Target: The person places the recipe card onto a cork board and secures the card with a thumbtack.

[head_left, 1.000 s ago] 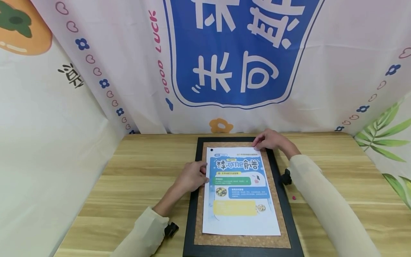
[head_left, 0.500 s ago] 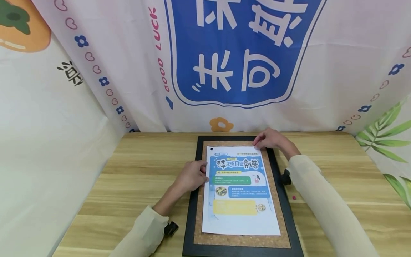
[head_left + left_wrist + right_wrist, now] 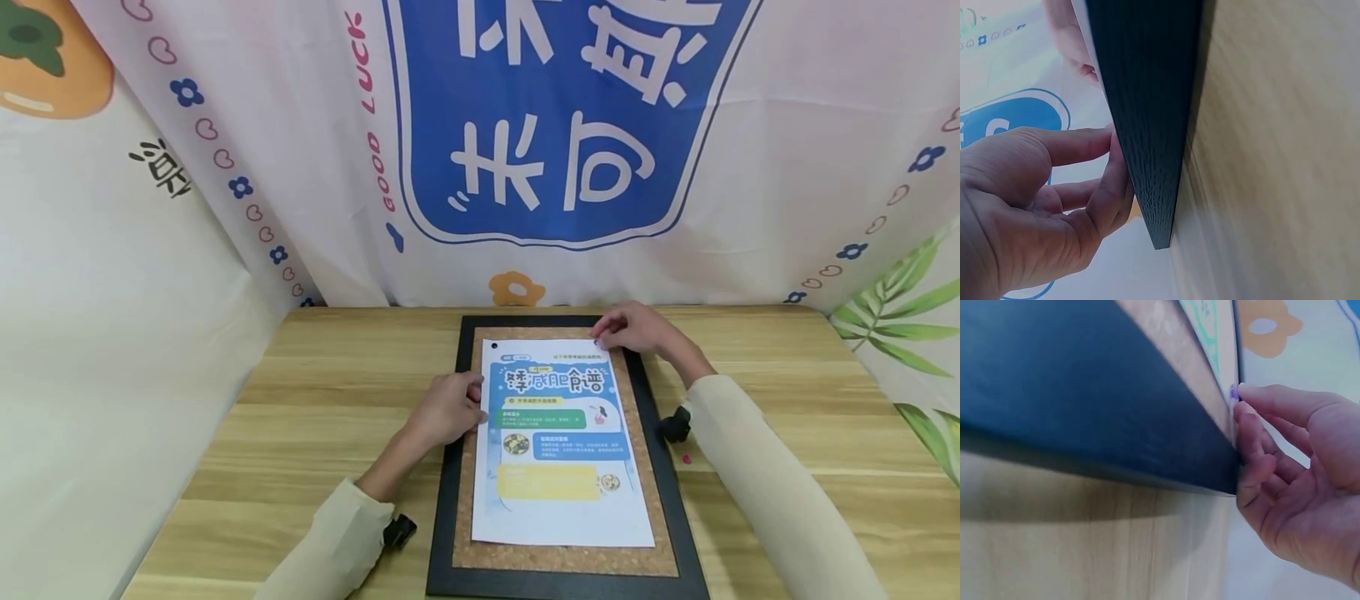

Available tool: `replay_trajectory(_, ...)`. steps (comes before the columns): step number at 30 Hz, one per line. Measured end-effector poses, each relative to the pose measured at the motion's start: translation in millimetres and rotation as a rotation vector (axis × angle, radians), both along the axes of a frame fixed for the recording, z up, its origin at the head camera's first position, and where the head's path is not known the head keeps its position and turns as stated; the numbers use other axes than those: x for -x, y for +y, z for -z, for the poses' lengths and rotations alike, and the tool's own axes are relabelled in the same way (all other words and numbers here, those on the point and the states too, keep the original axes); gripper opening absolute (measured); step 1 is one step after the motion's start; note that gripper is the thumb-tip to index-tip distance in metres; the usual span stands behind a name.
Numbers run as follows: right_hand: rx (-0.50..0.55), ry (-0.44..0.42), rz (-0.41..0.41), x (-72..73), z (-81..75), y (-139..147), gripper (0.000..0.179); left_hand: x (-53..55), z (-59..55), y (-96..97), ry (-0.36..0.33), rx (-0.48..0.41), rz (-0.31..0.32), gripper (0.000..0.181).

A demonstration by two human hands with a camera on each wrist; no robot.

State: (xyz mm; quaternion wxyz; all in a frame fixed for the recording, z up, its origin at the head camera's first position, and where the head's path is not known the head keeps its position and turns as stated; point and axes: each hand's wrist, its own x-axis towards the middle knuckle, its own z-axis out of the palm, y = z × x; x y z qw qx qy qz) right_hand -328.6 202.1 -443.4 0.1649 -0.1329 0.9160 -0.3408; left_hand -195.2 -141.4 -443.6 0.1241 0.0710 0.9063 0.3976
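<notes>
A printed sheet (image 3: 562, 525) with blue, green and yellow blocks lies on a black-framed cork board (image 3: 558, 583). A dark round pin (image 3: 494, 345) sits in its top left corner. My left hand (image 3: 442, 408) rests its fingertips against the sheet's left edge, thumb and forefinger apart; in the left wrist view they meet the board's side, with their tips partly hidden. At the sheet's top right corner, my right hand (image 3: 637, 327) pinches a small purple push pin (image 3: 1234, 392). How deep that pin sits cannot be seen.
The board lies on a wood-grain table (image 3: 337, 400). To its right is a small pink object (image 3: 687, 459), close to the right sleeve. A printed white curtain (image 3: 322, 167) hangs behind the table's far edge. Black wrist cameras are on both sleeves.
My right hand has shifted slightly right, and the pin at the top right corner now shows by the thumb. The left hand and sheet stay in place.
</notes>
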Motion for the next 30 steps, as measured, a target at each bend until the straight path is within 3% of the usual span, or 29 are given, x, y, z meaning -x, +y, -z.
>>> replay_trajectory(6,0.001,0.061,-0.024,-17.2,-7.0,11,0.027,0.2,-1.0,0.4,-0.002,-0.008,0.003,0.059)
replay_trajectory(16,-0.012,0.123,0.053,-53.4,-11.8,35,0.031,0.2,-1.3,0.5,-0.008,-0.006,0.000,0.059)
replay_trajectory(30,-0.019,0.136,0.064,-93.4,-7.2,57,0.029,-0.6,-3.1,0.1,-0.009,-0.001,0.007,0.057)
